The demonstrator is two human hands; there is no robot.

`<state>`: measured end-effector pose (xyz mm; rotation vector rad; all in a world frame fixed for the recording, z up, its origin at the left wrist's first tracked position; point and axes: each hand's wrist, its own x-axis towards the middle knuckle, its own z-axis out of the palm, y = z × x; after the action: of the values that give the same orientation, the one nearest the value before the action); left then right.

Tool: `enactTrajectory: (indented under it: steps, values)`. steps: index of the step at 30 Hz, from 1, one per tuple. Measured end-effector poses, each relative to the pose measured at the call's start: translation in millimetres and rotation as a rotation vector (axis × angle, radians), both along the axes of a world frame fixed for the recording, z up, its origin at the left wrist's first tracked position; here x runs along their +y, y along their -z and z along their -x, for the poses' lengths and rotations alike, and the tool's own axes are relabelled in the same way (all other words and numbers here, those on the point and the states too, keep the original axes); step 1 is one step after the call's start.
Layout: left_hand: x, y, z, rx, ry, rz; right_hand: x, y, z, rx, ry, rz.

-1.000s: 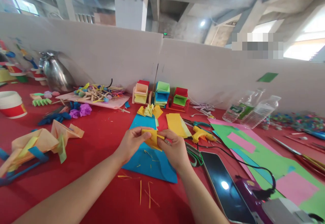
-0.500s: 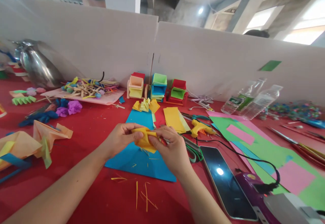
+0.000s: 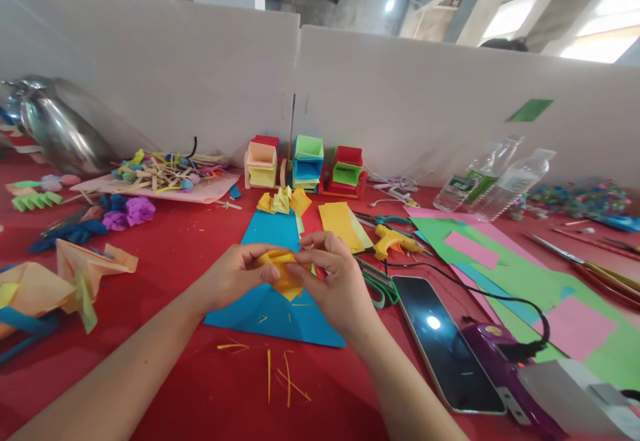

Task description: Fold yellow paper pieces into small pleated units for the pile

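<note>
A small folded piece of yellow paper [image 3: 284, 277] is held in the air between both hands. My left hand [image 3: 240, 274] pinches its left side between thumb and fingers. My right hand [image 3: 333, 277] has thumb and fingertips closed on its right side, hiding part of it. Below lies a blue paper sheet [image 3: 280, 321] with thin yellow scraps on it. More yellow paper strips [image 3: 287, 381] are scattered on the red table nearer me. Folded yellow paper pieces [image 3: 283, 201] rest at the sheet's far end.
Right of my hands lie yellow paper sheets [image 3: 340, 221], a yellow glue gun [image 3: 395, 241], green-handled scissors [image 3: 383, 291] and a phone [image 3: 445, 341]. Several plastic bottles [image 3: 520, 184] stand far right. Folded paper boxes [image 3: 309, 157] line the white partition [image 3: 400, 101]. A steel jug [image 3: 63, 127] is at left.
Both hands still hold the yellow paper, which has turned slightly to show a broader face. My right fingers have shifted on its edge. The whole view has tilted a little downward.
</note>
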<state>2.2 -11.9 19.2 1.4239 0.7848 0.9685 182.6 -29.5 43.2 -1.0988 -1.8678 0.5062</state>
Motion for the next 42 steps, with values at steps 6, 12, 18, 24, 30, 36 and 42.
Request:
enactTrajectory:
  steps: [6,12,18,24,30,36,42]
  values:
    - [0.3,2.7,2.6,0.210,-0.047,-0.144,1.8,-1.3,1.1,0.039,-0.020,0.091]
    - [-0.7,1.3,0.8,0.298,-0.142,-0.282,4.9,-2.2,-2.3,0.117,-0.046,0.272]
    - [-0.3,2.1,3.2,0.279,-0.064,-0.158,5.1,-1.0,-1.7,0.124,-0.079,0.260]
    - [0.5,0.6,4.9,0.331,-0.138,-0.193,2.9,-4.0,1.1,0.062,-0.091,0.193]
    - [0.7,-1.2,3.6,0.293,-0.278,-0.211,4.1,-4.2,-1.2,0.049,-0.107,0.151]
    - [0.0,-1.7,0.6,0.278,-0.322,-0.205,4.4,-3.9,-3.0,0.044,-0.094,0.205]
    - [-3.7,-4.0,-0.8,0.355,-0.347,-0.227,5.2,-1.3,-4.2,0.014,-0.077,0.316]
